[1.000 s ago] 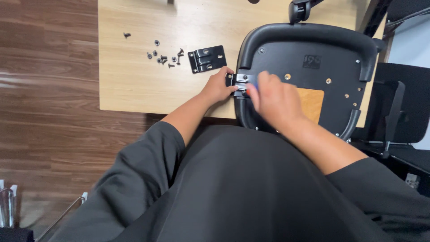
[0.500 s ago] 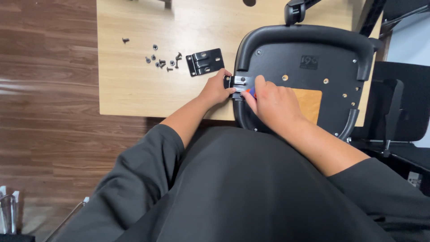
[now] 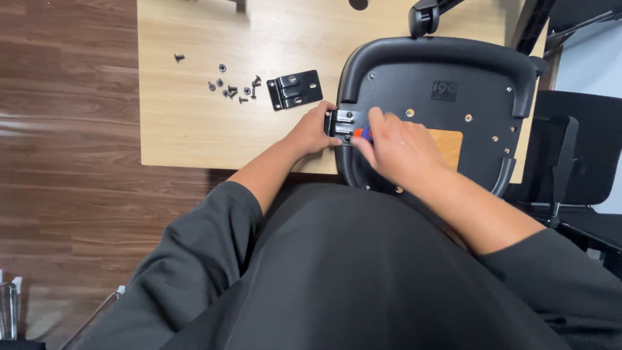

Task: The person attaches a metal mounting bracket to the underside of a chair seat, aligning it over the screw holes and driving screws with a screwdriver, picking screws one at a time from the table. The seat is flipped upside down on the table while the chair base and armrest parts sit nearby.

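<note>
Left hand [image 3: 314, 133] stays clamped on the black metal bracket [image 3: 341, 123] at the black plastic seat shell's [image 3: 447, 97] edge; right hand [image 3: 395, 146] has shifted slightly, fingers closed around an orange-blue tool [image 3: 361, 133].

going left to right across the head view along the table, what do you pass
lone screw → cluster of loose screws → spare black bracket → left hand → bracket on the seat edge → right hand with an orange and blue tool → upturned black chair seat

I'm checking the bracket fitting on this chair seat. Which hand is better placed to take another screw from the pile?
Left, probably. The left hand steadies the bracket nearest the screws; the right hand holds a tool.
</note>
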